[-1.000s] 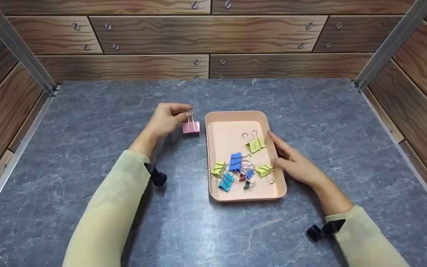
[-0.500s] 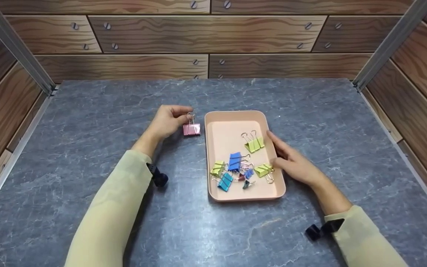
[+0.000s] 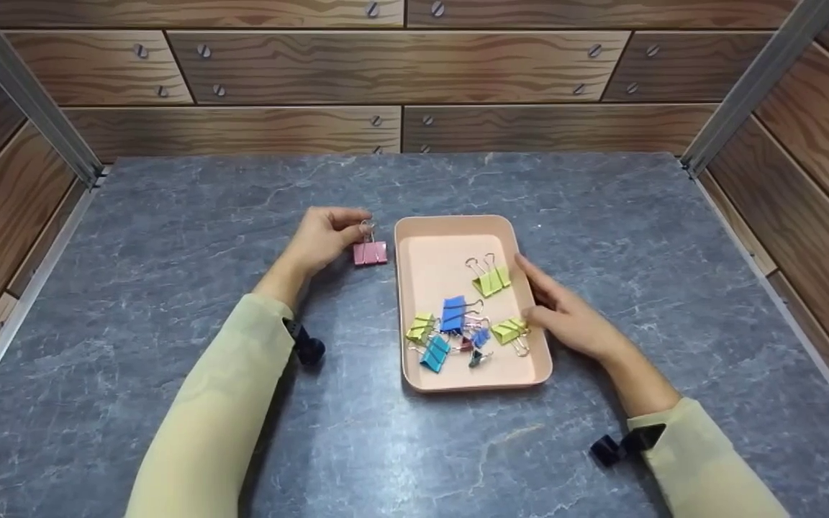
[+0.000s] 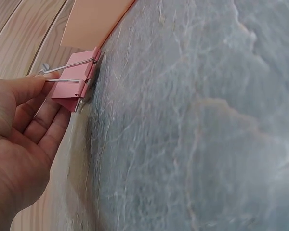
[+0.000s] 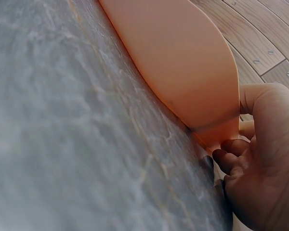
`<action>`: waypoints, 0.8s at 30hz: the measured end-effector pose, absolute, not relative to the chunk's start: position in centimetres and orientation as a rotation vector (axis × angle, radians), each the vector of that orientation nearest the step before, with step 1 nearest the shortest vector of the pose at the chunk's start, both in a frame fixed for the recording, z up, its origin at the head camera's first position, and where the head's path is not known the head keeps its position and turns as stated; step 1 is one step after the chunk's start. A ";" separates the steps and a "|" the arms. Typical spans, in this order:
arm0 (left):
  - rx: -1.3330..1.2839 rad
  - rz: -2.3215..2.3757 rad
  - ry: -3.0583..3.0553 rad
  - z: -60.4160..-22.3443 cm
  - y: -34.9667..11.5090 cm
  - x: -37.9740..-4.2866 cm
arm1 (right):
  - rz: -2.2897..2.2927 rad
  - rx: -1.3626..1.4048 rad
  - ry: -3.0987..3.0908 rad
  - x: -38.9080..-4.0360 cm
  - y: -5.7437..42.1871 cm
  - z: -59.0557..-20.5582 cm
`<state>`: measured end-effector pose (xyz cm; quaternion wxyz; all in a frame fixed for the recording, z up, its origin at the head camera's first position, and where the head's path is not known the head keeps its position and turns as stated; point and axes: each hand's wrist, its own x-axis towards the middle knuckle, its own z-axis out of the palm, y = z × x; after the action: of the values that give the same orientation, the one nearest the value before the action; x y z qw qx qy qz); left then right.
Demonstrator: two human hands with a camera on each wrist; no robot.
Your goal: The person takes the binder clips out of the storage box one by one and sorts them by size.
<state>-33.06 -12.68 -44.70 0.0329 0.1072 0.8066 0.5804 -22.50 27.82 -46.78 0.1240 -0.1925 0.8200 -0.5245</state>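
Note:
My left hand (image 3: 322, 241) pinches a pink binder clip (image 3: 370, 253) by its wire handles, just left of the tray. In the left wrist view the clip (image 4: 76, 79) hangs with its spine right at the tabletop, handles toward the thumb. The right hand (image 3: 569, 316) grips the right wall of a peach tray (image 3: 472, 383), thumb over the rim. Seen from the right wrist, the other fingers (image 5: 229, 156) curl against the tray's outer wall (image 5: 183, 57). Inside lie yellow-green binder clips (image 3: 492, 282), a blue one (image 3: 452, 314), a teal one (image 3: 435, 354) and several small ones.
The tray stands on a grey marbled tabletop (image 3: 242, 201). Wood-patterned panels (image 3: 400, 68) rise behind it and at both sides, with metal posts at the back corners. Dark wrist cameras (image 3: 309, 350) jut from both sleeves.
The left hand and the pink binder clip have sunk slightly toward the front, beside the tray. The right hand keeps its grip on the tray; the whole view has shifted a little.

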 end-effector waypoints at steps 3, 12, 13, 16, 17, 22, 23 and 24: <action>0.323 1.781 2.489 -44.8 -12.7 -33.1 | -1.524 -0.561 2.394 -22.5 27.8 -46.8; 0.323 1.766 2.489 -44.8 -12.7 -33.2 | -1.525 -0.562 2.399 -22.5 27.9 -46.8; 0.324 1.759 2.493 -44.8 -12.6 -33.2 | -1.526 -0.562 2.399 -22.5 27.9 -46.8; 0.321 1.743 2.494 -44.6 -12.6 -33.1 | -1.527 -0.564 2.401 -22.5 28.0 -46.9; 0.323 1.744 2.489 -44.6 -12.6 -33.1 | -1.528 -0.565 2.401 -22.4 28.0 -46.9; 0.355 1.775 2.492 -43.8 -13.0 -33.0 | -1.536 -0.567 2.386 -22.5 27.9 -46.8; 0.371 1.777 2.505 -43.5 -13.1 -32.9 | -1.534 -0.566 2.384 -22.5 27.9 -46.8; 0.378 1.779 2.518 -43.1 -13.2 -32.8 | -1.532 -0.565 2.381 -22.6 27.9 -46.8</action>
<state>-32.85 -13.24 -43.12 0.0177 0.1218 0.8106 0.5725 -22.58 27.85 -46.81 0.1267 -0.1940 0.8180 -0.5264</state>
